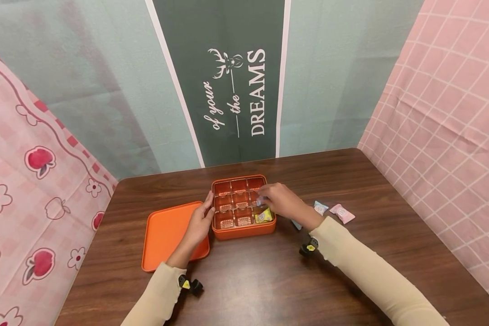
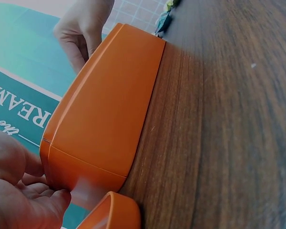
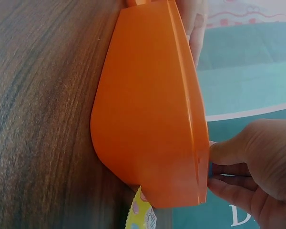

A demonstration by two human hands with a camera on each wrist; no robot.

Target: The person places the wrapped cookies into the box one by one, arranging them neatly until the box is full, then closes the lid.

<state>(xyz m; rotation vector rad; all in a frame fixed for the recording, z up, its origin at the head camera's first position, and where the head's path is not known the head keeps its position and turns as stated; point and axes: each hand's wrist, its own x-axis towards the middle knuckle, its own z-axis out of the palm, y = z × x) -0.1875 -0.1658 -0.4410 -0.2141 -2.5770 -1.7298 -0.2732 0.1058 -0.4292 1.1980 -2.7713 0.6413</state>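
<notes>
An orange box (image 1: 244, 232) holds a clear insert with several square compartments. One yellow wrapped candy (image 1: 263, 216) lies in the front right compartment. My left hand (image 1: 199, 219) holds the box by its left side, with the fingers at the rim and corner in the left wrist view. Over the right column, my right hand (image 1: 284, 200) pinches a small pale-blue wrapped candy (image 1: 261, 200), mostly hidden by the fingers. In the right wrist view, the fingertips of the right hand (image 3: 257, 167) are right at the box rim.
The orange lid (image 1: 169, 233) lies left of the box. To the right are a blue candy (image 1: 320, 208), a pink candy (image 1: 342, 213) and another blue candy (image 1: 296, 224) partly under the right wrist. A yellow candy (image 3: 142, 214) shows beside the box in the right wrist view.
</notes>
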